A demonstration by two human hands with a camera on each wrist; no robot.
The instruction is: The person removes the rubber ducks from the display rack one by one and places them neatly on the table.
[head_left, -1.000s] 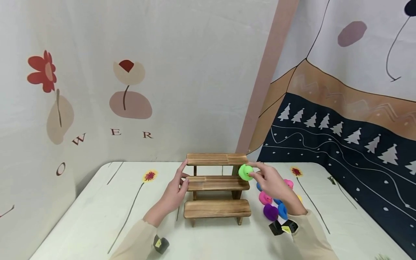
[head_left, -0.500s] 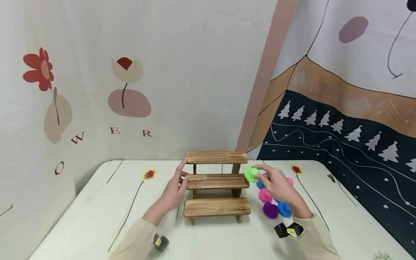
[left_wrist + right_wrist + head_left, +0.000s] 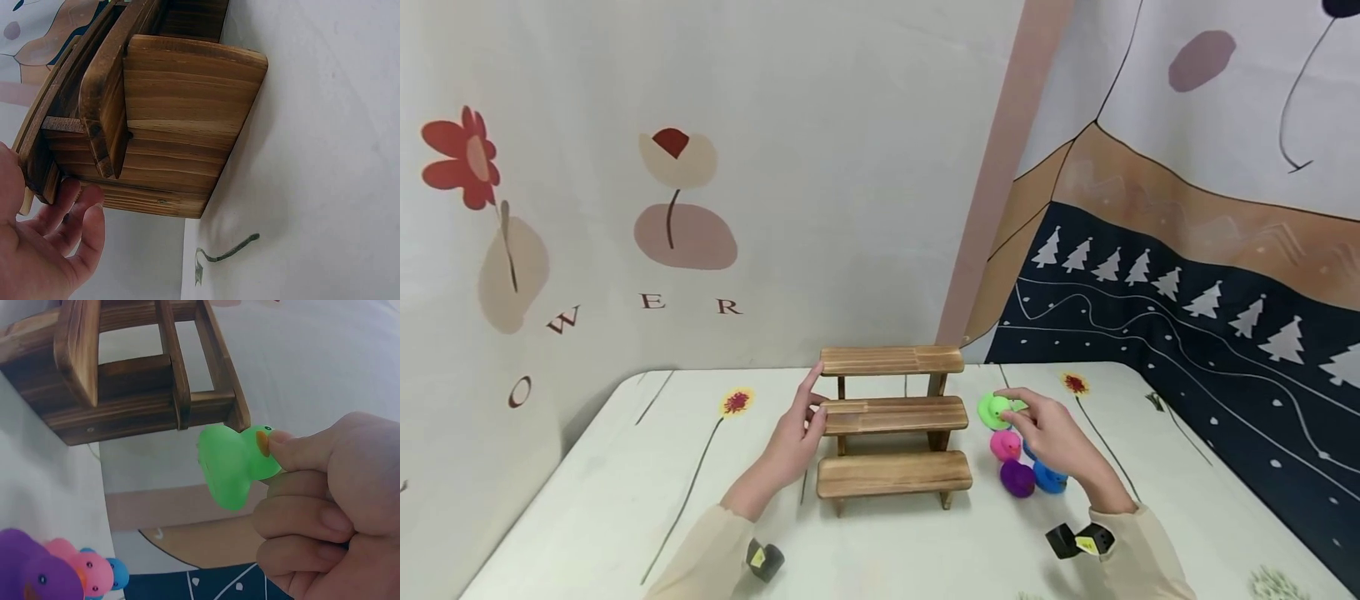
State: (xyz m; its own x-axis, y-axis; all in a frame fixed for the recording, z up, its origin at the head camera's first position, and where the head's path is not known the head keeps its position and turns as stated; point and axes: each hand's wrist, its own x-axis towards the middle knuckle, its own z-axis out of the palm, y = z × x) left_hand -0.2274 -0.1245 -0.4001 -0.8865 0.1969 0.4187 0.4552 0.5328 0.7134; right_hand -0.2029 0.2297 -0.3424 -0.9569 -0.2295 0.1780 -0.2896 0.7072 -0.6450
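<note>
In the head view a three-step wooden display stand point(image 3: 893, 473) stands mid-table. My left hand point(image 3: 792, 440) holds its left end, the index finger at the top step and the thumb by the middle one. The left wrist view shows that hand's point(image 3: 53, 240) bent fingers around the step edges, beside the side panel point(image 3: 187, 119). Right of the stand, my right hand point(image 3: 1051, 433) pinches a light green rubber duck point(image 3: 994, 411) by its head, above the other ducks. In the right wrist view, the thumb presses near the green duck's point(image 3: 228, 469) orange beak.
Right of the stand sit a pink duck point(image 3: 1004, 446), a purple duck point(image 3: 1017, 479) and a blue duck point(image 3: 1051, 477), with others partly hidden by the right hand. The white table point(image 3: 587, 500) backs onto a printed cloth point(image 3: 820, 208).
My right hand has carried the green duck rightward, away from the stand's middle step to over the other ducks. The left hand stays at the stand's left end. The head view has shifted slightly.
</note>
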